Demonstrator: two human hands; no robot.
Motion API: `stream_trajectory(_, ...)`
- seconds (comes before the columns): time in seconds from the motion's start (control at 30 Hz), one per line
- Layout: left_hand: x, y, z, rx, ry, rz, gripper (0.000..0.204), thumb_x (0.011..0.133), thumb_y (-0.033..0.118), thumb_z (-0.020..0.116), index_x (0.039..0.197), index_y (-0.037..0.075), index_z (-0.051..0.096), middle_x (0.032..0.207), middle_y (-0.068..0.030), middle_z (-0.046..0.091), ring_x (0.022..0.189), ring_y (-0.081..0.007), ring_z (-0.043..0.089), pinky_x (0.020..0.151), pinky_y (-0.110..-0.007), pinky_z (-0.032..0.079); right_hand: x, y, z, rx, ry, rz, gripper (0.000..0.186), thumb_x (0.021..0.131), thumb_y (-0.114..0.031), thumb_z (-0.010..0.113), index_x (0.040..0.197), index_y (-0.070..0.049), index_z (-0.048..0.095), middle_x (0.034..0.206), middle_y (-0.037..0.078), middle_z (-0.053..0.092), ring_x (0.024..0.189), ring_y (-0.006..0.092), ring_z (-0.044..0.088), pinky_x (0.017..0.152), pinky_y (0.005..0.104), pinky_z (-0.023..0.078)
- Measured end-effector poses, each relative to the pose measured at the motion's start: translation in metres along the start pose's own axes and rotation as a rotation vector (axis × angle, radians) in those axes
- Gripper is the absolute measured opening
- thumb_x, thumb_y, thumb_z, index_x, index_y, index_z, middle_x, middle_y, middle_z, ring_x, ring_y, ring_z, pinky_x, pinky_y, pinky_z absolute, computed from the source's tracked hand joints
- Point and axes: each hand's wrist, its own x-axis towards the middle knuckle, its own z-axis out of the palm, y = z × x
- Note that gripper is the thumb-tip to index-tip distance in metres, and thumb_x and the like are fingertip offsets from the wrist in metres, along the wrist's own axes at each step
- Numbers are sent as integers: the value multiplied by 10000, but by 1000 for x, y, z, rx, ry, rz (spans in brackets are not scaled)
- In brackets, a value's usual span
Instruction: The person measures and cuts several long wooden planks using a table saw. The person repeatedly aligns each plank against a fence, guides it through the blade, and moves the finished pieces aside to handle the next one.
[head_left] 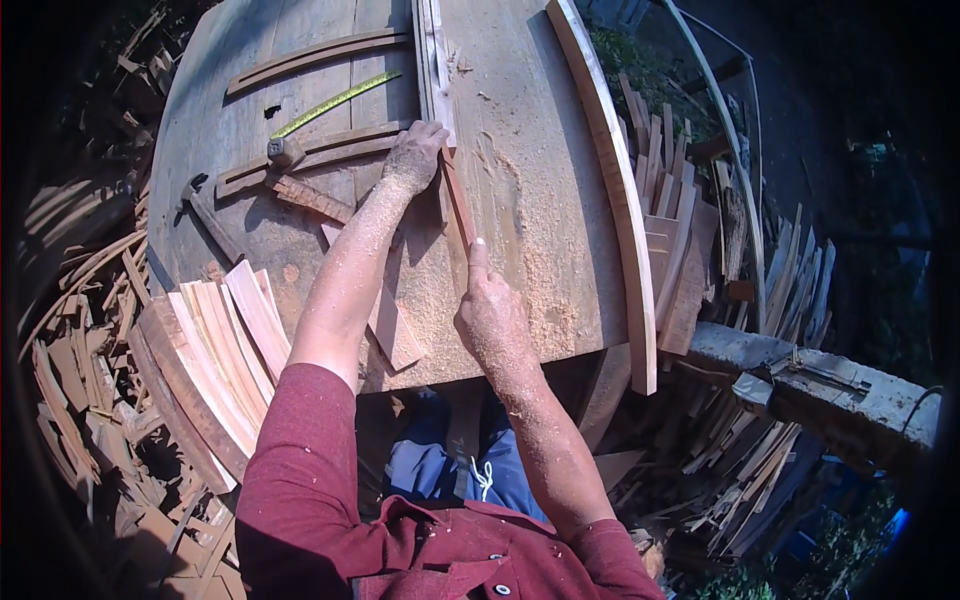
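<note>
My left hand (415, 158) is closed over the near end of a long wooden board (434, 75) that runs away from me along the workbench (545, 150). A thin reddish-brown wooden strip (460, 200) slants from beside my left fingers down to my right hand (494, 315). The right hand is closed on the strip's near end, with one digit stretched along it. Sawdust coats both forearms and the bench around the strip. Under my left forearm lie a wooden-handled hammer (308, 193) and a flat wooden offcut (398, 335).
A claw hammer (212, 222), a yellow measuring tape (335, 104) and curved strips (315, 58) lie on the left. A long curved board (612, 165) lines the right edge. Curved pieces (215, 345) are stacked at the near left. Scrap wood (70, 400) surrounds the bench.
</note>
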Motion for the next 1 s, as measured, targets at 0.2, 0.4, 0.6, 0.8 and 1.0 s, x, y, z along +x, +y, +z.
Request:
stream_trajectory(0.2, 7, 1, -2, 0, -16, -17, 298, 888, 73, 545, 1158, 73, 671, 1231, -87, 627, 1163, -296, 575, 972, -438, 491, 4, 1, -1, -15, -11, -3, 678, 863, -18, 511, 1505, 78, 316, 953, 335, 666, 875, 481, 685, 789, 552, 539)
stream_trajectory(0.4, 4, -2, 1, 9, 32, -9, 298, 877, 59, 548, 1147, 71, 671, 1212, -84, 629, 1149, -294, 580, 957, -438, 500, 9, -3, -1, -15, -25, 5, 676, 867, -20, 503, 1508, 77, 308, 944, 342, 663, 868, 482, 684, 782, 552, 535)
stream_trajectory(0.6, 0, 1, -3, -11, 43, -13, 371, 871, 40, 549, 1223, 82, 657, 1224, -84, 620, 1137, -299, 577, 967, -436, 498, 15, -4, -6, -39, -24, -13, 640, 888, -21, 500, 1494, 96, 333, 928, 349, 669, 881, 477, 696, 774, 544, 552)
stream_trajectory(0.8, -26, -10, 4, -175, 258, -164, 484, 858, -18, 503, 1315, 93, 616, 1281, -134, 590, 1205, -353, 571, 1048, -441, 469, 20, -7, -13, -16, -23, -28, 611, 905, -24, 502, 1482, 110, 352, 913, 354, 679, 889, 478, 711, 774, 549, 569)
stream_trajectory(1.0, -57, -30, 8, -145, 273, -226, 490, 846, -23, 524, 1313, 87, 622, 1291, -144, 598, 1200, -360, 564, 1050, -441, 465, 25, -12, -19, -40, -65, 0, 615, 907, -25, 491, 1487, 112, 343, 900, 347, 685, 874, 479, 714, 784, 546, 568)
